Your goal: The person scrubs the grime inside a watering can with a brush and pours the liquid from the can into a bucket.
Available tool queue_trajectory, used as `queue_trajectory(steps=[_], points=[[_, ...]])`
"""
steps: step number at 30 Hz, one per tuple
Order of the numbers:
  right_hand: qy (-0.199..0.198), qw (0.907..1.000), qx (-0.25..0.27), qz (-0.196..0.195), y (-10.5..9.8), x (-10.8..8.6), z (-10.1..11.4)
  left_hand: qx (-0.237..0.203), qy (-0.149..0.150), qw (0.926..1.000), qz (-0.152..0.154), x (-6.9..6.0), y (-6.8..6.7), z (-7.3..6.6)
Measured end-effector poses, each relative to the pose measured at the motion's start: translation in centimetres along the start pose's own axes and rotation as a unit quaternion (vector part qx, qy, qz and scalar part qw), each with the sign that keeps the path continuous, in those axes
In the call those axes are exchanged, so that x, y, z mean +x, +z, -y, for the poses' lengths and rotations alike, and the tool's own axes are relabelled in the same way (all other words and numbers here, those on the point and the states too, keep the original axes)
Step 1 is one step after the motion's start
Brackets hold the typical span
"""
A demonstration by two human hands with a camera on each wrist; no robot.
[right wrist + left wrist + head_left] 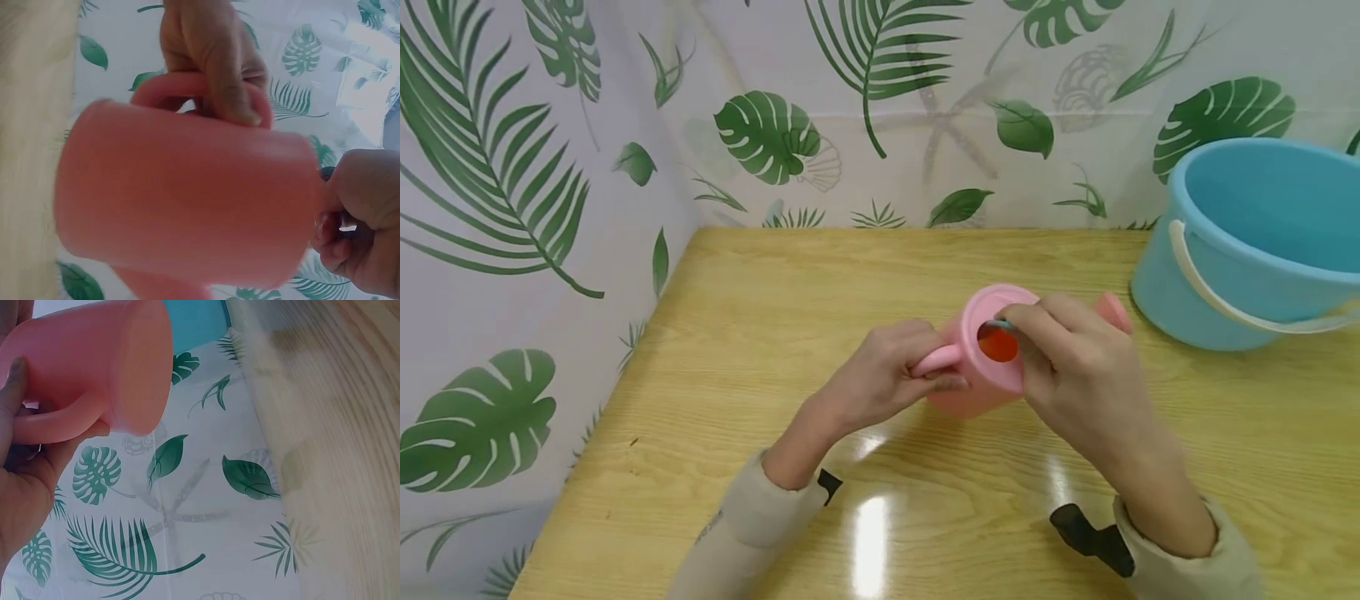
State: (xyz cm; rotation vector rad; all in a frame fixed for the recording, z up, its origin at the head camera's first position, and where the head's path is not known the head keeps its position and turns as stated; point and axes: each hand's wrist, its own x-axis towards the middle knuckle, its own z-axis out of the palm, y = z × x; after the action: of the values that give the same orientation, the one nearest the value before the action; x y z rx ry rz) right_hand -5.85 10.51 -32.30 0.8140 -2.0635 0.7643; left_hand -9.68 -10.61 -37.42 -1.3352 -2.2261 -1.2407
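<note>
A pink watering can (973, 402) is held tilted above the table, its round mouth toward me and its inside orange-red. My left hand (887, 371) grips the loop handle (937, 360), with the fingers through it in the right wrist view. At the can's mouth, my right hand (1078, 362) pinches a small thin teal-and-grey thing (998, 324). Most of that thing is hidden by the fingers, so its kind cannot be told. The can's spout end (1113, 312) shows beyond the right hand. In the left wrist view the flat base of the can faces the camera.
A light blue bucket (1217, 300) with a white handle (1217, 296) stands on the wood-grain table (737, 333) at the right. A white cloth with green leaves (925, 183) hangs behind the table and along its left side.
</note>
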Motion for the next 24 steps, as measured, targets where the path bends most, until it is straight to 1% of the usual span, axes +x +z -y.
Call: queue_trajectory(steps=[4,5,6,9,11,14,16,17,20,21,23,24], points=[[-0.012,0.9989,0.005,-0.045,-0.2,-0.1,0.2,0.01,0.0,0.9999,-0.007,0.0,0.0,0.0],[-0.009,0.9987,0.005,-0.05,-0.3,-0.1,0.2,0.013,0.002,0.9999,-0.008,0.0,0.0,0.1],[-0.009,0.9987,0.004,-0.05,-0.4,-0.1,0.2,0.018,0.005,0.9998,-0.009,0.0,0.0,0.1],[-0.006,0.9998,-0.002,-0.016,-0.3,0.0,0.1,0.029,0.016,0.9994,-0.011,0.1,0.1,0.1],[-0.003,1.0,0.001,-0.009,-0.3,0.1,-0.1,0.039,0.022,0.9989,-0.013,0.2,0.1,0.0],[-0.01,0.9991,-0.002,-0.041,-0.5,0.1,0.0,0.049,0.02,0.9984,-0.019,0.3,0.1,0.0],[-0.009,0.9986,-0.009,-0.051,-0.7,0.1,0.0,0.058,0.022,0.9978,-0.024,0.4,0.2,-0.2],[-0.005,0.9988,-0.011,-0.048,-0.8,0.1,-0.1,0.065,0.025,0.9972,-0.027,0.5,0.2,-0.3],[0.0,0.9997,-0.013,-0.02,-0.7,0.3,-0.2,0.094,0.036,0.9941,-0.038,0.6,0.3,-0.8],[-0.001,0.9998,-0.01,-0.017,-0.7,0.4,-0.2,0.107,0.04,0.9926,-0.042,0.5,0.3,-1.0],[-0.002,0.9995,-0.002,-0.033,-0.9,0.4,0.0,0.127,0.04,0.9898,-0.051,0.4,0.3,-1.4],[-0.004,0.9989,0.001,-0.047,-1.0,0.5,0.2,0.134,0.04,0.9885,-0.057,0.4,0.3,-1.6]])
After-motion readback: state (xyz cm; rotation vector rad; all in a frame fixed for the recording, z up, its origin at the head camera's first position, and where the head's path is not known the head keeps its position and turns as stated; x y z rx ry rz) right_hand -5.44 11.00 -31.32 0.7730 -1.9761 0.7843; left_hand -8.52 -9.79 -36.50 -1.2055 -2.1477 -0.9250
